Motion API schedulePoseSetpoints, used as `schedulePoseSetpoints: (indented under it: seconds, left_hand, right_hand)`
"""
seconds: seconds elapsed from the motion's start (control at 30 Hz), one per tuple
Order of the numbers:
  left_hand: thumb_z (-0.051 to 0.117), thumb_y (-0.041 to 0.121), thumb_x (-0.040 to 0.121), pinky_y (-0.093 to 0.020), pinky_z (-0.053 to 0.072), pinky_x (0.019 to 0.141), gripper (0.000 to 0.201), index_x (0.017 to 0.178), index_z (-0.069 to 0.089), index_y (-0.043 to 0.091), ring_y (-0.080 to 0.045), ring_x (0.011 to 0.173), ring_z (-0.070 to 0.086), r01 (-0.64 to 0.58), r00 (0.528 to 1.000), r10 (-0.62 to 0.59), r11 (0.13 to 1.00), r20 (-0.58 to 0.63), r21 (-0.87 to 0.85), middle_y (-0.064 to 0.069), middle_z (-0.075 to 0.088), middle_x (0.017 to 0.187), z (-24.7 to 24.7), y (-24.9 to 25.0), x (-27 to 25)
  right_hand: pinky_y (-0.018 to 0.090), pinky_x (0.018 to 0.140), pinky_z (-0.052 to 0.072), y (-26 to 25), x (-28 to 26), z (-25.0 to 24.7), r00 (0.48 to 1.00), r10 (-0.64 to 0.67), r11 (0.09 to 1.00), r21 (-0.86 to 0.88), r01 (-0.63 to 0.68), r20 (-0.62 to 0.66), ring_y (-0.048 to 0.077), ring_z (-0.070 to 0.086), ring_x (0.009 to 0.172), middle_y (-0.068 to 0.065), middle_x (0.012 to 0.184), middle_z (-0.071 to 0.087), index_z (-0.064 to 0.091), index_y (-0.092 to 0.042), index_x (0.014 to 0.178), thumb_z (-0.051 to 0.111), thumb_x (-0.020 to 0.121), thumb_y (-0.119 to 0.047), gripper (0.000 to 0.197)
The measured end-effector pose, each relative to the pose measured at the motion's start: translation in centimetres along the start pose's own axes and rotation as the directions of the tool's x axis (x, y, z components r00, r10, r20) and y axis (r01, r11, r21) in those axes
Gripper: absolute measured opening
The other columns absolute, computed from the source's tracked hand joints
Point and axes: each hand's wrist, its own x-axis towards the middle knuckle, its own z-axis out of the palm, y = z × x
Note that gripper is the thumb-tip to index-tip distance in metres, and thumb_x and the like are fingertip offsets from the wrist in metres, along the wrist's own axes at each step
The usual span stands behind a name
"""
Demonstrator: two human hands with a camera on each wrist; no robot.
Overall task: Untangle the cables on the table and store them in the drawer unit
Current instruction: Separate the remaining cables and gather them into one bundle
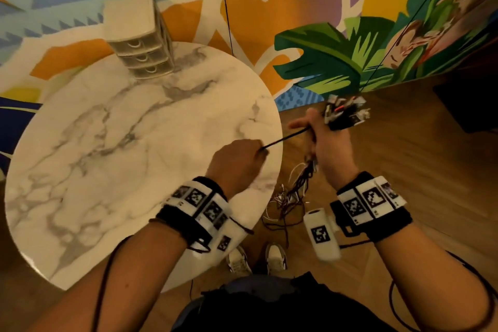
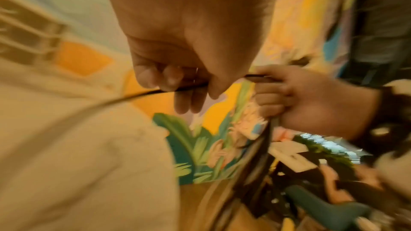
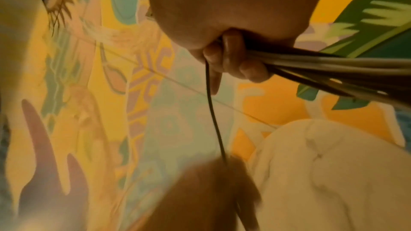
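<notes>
A thin black cable stretches taut between my two hands above the right edge of the round marble table. My left hand pinches one end of it; the cable runs out between its curled fingers. My right hand grips a bundle of tangled cables, black, white and reddish, which hangs down towards the floor; the bundle fans out of its fist. The black cable drops from that fist to the left hand. The small clear three-drawer unit stands at the table's far edge, drawers closed.
A painted mural wall runs behind the table. Wooden floor lies to the right, with a dark box at the far right. My shoes stand below the hanging tangle. A black cord hangs in front of the wall.
</notes>
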Motion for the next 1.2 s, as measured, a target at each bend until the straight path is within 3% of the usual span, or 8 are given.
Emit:
schedulePoseSetpoints:
  seconds: [0.13,0.33,0.57,0.73,0.83,0.93,1.1,1.2]
  left_hand:
    - [0.034,0.039,0.1,-0.036,0.046,0.072,0.045,0.084,0.062,0.006,-0.029,0.078,0.059,0.23,0.957,-0.18,0.948,0.226,-0.222,-0.013,0.066,0.087,0.5,-5.8,0.6]
    - [0.035,0.033,0.101,-0.028,0.048,0.05,0.055,0.065,0.06,0.0,-0.023,0.045,0.055,0.179,0.973,0.005,0.612,0.23,-0.771,-0.016,0.062,0.06,0.6,-2.0,1.9]
    - [0.055,0.045,0.088,-0.032,0.049,0.063,0.044,0.109,0.056,0.006,-0.017,0.067,0.059,0.215,0.705,0.122,0.902,0.698,-0.375,-0.016,0.06,0.11,12.2,-0.3,-0.8]
    - [0.065,0.04,0.084,-0.03,0.052,0.076,0.051,0.129,0.044,0.032,-0.009,0.09,0.061,0.097,0.944,0.18,0.653,0.278,-0.751,0.008,0.052,0.121,7.9,5.4,1.6]
    - [0.049,0.023,0.096,-0.025,0.048,0.056,0.013,0.108,0.055,0.024,-0.007,0.056,0.057,-0.037,0.922,0.318,0.642,0.222,-0.766,-0.001,0.065,0.093,4.3,9.5,3.5]
    - [0.04,0.025,0.1,-0.028,0.046,0.057,0.029,0.098,0.061,0.006,-0.02,0.058,0.061,-0.059,0.96,0.217,0.772,0.176,-0.632,-0.006,0.063,0.072,5.0,9.4,4.6]
    - [0.045,0.033,0.094,-0.038,0.05,0.079,0.034,0.113,0.059,0.008,-0.033,0.096,0.062,-0.016,0.801,0.044,0.999,0.597,-0.052,-0.016,0.065,0.112,10.8,5.0,5.0]
    - [0.051,0.03,0.092,-0.039,0.044,0.095,0.041,0.128,0.051,0.01,-0.03,0.114,0.054,-0.067,0.857,0.078,0.997,0.509,-0.04,-0.013,0.051,0.133,9.6,6.2,5.6]
  right_hand:
    - [0.029,0.044,0.025,-0.4,1.6,-3.7,0.979,-0.078,0.993,0.072,0.093,-0.187,0.016,0.03,0.04,-0.007,0.04,0.042,0.067,0.0,0.084,0.041,0.099,-0.04,0.049]
    - [0.03,0.043,0.023,-2.1,2.7,-5.9,0.951,-0.077,0.957,0.244,0.154,-0.298,0.015,0.029,0.033,-0.004,0.036,0.035,0.044,-0.016,0.062,0.047,0.098,-0.032,0.04]
    - [0.029,0.045,0.024,-0.5,2.1,-8.6,0.984,-0.082,0.994,-0.086,0.069,-0.157,0.013,0.028,0.036,-0.005,0.037,0.038,0.069,-0.008,0.072,0.039,0.098,-0.045,0.054]
    - [0.026,0.043,0.028,1.0,0.0,-7.8,1.0,-0.001,0.965,-0.263,-0.005,-0.025,0.011,0.032,0.035,-0.001,0.04,0.039,0.072,-0.009,0.077,0.039,0.098,-0.043,0.052]
    - [0.024,0.043,0.031,1.0,-0.1,-7.3,0.998,0.035,0.972,-0.23,-0.044,-0.042,0.011,0.037,0.036,0.0,0.041,0.044,0.07,-0.008,0.077,0.041,0.098,-0.041,0.048]
    - [0.026,0.045,0.033,0.6,0.3,-8.6,0.984,0.035,0.971,-0.227,-0.075,-0.173,0.009,0.04,0.039,-0.003,0.054,0.062,0.064,-0.013,0.067,0.044,0.098,-0.038,0.045]
    - [0.028,0.045,0.03,-0.2,0.0,-10.7,0.97,0.053,0.983,-0.161,-0.093,-0.239,0.015,0.034,0.037,0.002,0.042,0.042,0.065,-0.008,0.061,0.04,0.099,-0.038,0.054]
    - [0.022,0.041,0.034,-0.6,-0.1,-10.4,0.978,0.064,0.977,-0.188,-0.102,-0.198,0.011,0.037,0.036,0.0,0.042,0.044,0.065,-0.004,0.068,0.038,0.1,-0.037,0.053]
